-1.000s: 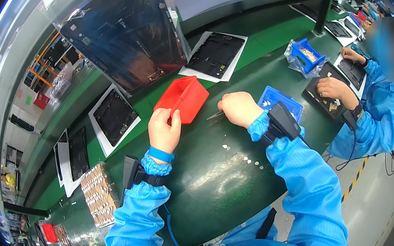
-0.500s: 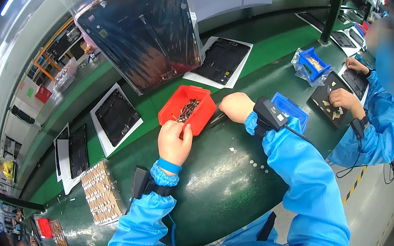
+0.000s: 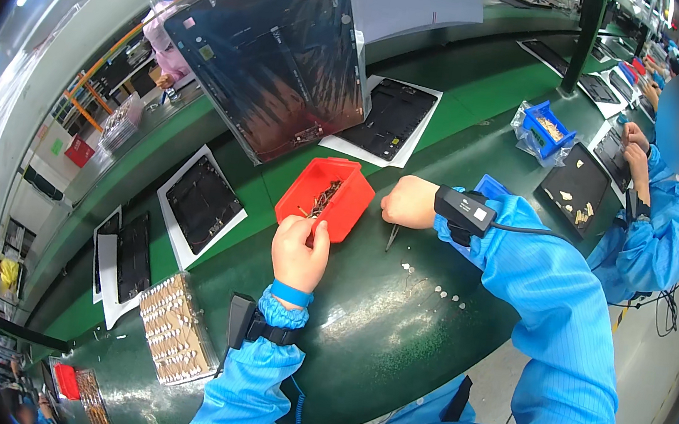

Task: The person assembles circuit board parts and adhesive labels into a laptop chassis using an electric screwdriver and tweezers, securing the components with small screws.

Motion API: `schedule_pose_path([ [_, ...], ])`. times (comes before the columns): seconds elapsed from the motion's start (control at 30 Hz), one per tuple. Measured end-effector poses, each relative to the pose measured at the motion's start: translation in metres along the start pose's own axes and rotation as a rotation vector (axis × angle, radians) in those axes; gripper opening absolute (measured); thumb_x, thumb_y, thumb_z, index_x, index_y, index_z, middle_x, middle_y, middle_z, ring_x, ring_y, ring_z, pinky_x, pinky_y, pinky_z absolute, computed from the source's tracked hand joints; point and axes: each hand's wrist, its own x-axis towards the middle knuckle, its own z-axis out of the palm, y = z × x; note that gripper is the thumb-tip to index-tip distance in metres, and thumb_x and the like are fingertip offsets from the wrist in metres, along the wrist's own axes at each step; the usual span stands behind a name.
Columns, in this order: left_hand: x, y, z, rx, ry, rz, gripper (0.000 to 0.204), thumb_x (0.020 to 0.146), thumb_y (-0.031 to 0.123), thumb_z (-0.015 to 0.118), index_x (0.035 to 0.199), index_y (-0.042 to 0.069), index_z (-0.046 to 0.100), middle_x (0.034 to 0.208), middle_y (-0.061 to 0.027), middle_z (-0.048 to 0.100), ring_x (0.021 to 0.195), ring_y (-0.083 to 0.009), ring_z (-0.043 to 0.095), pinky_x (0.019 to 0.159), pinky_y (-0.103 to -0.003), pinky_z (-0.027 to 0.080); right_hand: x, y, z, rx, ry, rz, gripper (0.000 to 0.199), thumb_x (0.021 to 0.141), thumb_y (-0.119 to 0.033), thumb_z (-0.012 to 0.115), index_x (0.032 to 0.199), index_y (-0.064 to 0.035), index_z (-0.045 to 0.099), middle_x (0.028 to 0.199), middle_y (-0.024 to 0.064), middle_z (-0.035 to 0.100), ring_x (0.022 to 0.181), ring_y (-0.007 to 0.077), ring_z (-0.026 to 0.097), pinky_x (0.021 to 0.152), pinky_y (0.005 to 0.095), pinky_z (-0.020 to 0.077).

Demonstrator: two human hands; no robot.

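Observation:
A red bin (image 3: 346, 213) on the green bench holds several small metal parts with thin stems (image 3: 324, 198). My left hand (image 3: 299, 253) is closed at its near left edge, fingers over the rim and thumb by the near wall. The fingertips are partly hidden, so a small part between them cannot be ruled out. Just right of the bin, my right hand (image 3: 409, 202) is closed around metal tweezers (image 3: 392, 236), whose tips point down toward the bench. Below them lie several small pale round pieces (image 3: 441, 293) with thin stems.
A film-covered dark panel (image 3: 278, 54) leans behind the bin. Black housings (image 3: 200, 203) lie on white sheets along the bench. A board with rows of pale parts (image 3: 174, 327) is at left. Blue bins (image 3: 547, 128) and a co-worker (image 3: 665, 224) are at right.
My right hand has turned, and the tweezers now point down instead of toward the red bin. My left hand stays at the bin's edge. The co-worker's hands have moved onto the far housing.

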Motion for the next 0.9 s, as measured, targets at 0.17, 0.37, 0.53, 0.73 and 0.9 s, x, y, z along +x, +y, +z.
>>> schedule_pose_path([
  [0.17,-0.004,0.0,0.003,-0.025,0.006,0.016,0.008,0.072,0.004,0.063,0.07,-0.003,0.059,0.064,-0.0114,0.051,0.056,-0.0249,0.051,0.051,-0.034,0.041,-0.004,-0.003,0.007,0.065,0.026,0.137,0.011,0.07,-0.015,0.055,0.075,-0.0065,0.058,0.078,0.0068,0.056,0.066,0.0274,0.06,0.056,0.0383,0.0491],
  [0.37,-0.007,0.001,0.0,-0.004,-0.017,0.067,0.008,0.073,0.002,0.063,0.071,-0.004,0.058,0.065,-0.0122,0.052,0.057,-0.0243,0.051,0.053,-0.032,0.041,-0.002,0.005,0.0,0.037,-0.027,0.024,0.009,0.068,-0.014,0.055,0.068,-0.0065,0.06,0.072,0.0078,0.057,0.069,0.0278,0.06,0.059,0.0388,0.0488],
  [0.53,-0.009,0.001,0.004,-0.014,-0.02,0.083,0.007,0.07,0.003,0.063,0.068,-0.001,0.058,0.064,-0.0105,0.051,0.06,-0.0266,0.051,0.054,-0.035,0.042,-0.014,0.01,-0.004,0.098,-0.012,0.027,0.01,0.069,-0.016,0.056,0.068,-0.0107,0.064,0.07,0.0077,0.06,0.073,0.0281,0.062,0.06,0.0395,0.0502],
  [0.73,-0.011,0.001,0.007,0.007,-0.061,0.104,0.006,0.069,0.003,0.064,0.069,0.0,0.058,0.066,-0.0107,0.051,0.063,-0.0277,0.051,0.056,-0.036,0.042,-0.006,0.009,-0.005,0.023,0.007,-0.008,0.01,0.069,-0.015,0.055,0.067,-0.0096,0.063,0.069,0.0062,0.06,0.072,0.0269,0.062,0.059,0.0384,0.05],
  [0.9,-0.013,0.003,0.005,0.023,-0.075,0.109,0.007,0.069,0.003,0.064,0.07,0.0,0.058,0.067,-0.0109,0.052,0.064,-0.0279,0.052,0.057,-0.037,0.042,-0.004,0.005,-0.006,0.032,-0.037,0.028,0.012,0.072,-0.015,0.054,0.069,-0.0057,0.061,0.074,0.0078,0.06,0.073,0.0273,0.062,0.06,0.0383,0.0502],
])
